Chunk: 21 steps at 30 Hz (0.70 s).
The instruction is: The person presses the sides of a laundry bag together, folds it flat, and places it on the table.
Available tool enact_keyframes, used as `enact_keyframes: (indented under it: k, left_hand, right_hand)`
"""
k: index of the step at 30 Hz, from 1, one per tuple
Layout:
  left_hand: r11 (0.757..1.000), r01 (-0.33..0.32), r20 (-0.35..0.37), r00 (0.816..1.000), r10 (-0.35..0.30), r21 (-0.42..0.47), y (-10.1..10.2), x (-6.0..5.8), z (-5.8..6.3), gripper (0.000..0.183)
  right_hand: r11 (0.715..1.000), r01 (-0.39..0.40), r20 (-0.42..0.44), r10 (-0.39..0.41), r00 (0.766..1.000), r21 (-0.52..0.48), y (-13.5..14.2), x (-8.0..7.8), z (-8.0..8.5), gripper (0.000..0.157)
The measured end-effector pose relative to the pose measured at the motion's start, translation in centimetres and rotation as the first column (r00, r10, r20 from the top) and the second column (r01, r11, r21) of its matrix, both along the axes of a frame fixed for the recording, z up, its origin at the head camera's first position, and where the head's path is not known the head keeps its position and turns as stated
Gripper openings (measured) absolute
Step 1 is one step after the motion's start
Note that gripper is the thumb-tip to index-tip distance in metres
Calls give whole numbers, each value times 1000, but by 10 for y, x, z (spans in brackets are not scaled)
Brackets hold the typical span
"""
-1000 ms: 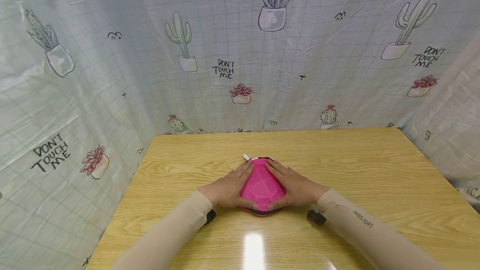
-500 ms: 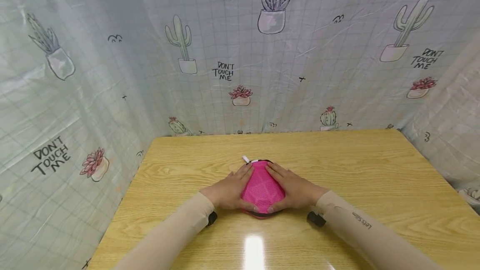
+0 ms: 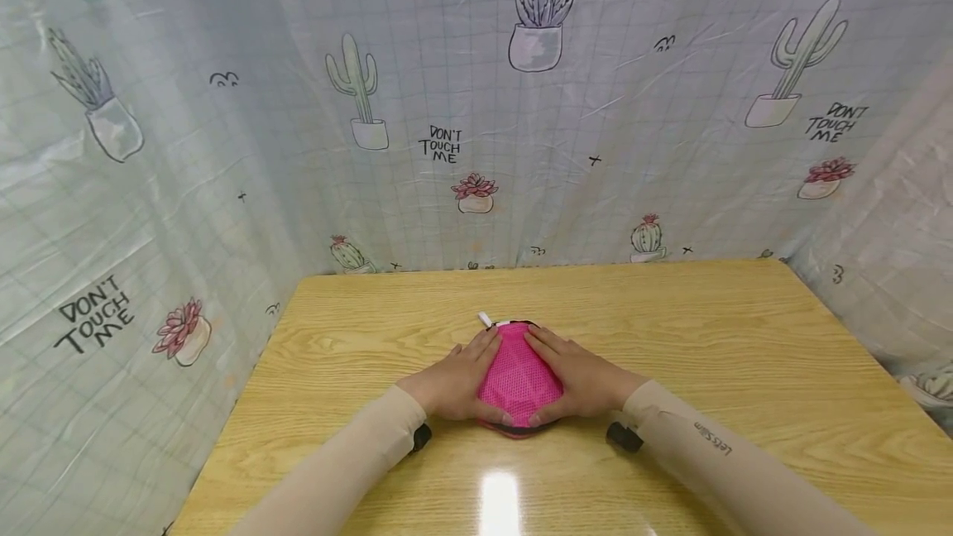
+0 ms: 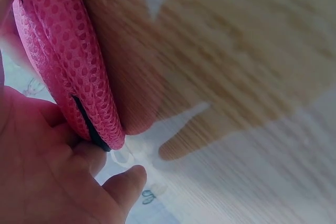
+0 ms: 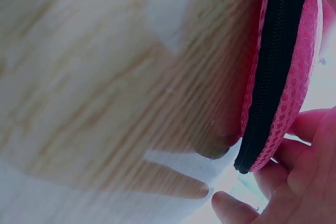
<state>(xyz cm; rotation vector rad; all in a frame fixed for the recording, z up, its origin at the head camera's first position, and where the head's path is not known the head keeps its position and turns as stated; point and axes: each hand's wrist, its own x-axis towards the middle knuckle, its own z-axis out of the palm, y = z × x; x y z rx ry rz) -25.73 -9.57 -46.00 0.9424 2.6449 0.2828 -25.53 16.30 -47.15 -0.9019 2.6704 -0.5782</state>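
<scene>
A pink mesh zip pouch lies on the wooden table, with a small white tag at its far edge. My left hand rests on its left side, fingers straight along the top and thumb at the near edge. Mirroring it, my right hand rests on the right side. The two thumbs almost meet at the front. In the right wrist view a black zipper runs round the pouch's side. The left wrist view shows the mesh wall beside the palm. The pouch's underside is hidden.
The wooden table has a bright light reflection near its front. Plastic sheeting printed with potted plants hangs behind the table and along both sides. Small black wrist devices sit under the sleeve cuffs.
The head view has tilted slightly, so everything sits a little lower in it. Both hands stay in place on the pouch.
</scene>
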Motion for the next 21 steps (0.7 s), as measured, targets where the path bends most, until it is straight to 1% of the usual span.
enact_keyframes:
  k: [7,10,15,19,21]
  left_hand:
    - [1000,-2,14,1000,2,13,1,0,-1,122]
    - [1000,4,5,1000,-4,12,0,0,-2,122]
    - [999,-12,13,1000,12,39,-1,-2,0,122]
    - [998,-16,24,1000,15,58,-2,-1,0,124]
    - [998,-19,20,1000,17,60,-3,-1,1,124]
  right_hand:
    - [1000,11,21,-11,1000,6,0,0,2,126]
    - [1000,16,4,-16,1000,8,-1,0,0,126]
    - [1000,17,-4,-17,1000,-3,-1,-2,2,127]
    - [1000,7,7,-7,1000,-14,-1,-3,5,127]
    - [1000,-8,-3,8,1000,-23,-1,-3,7,127]
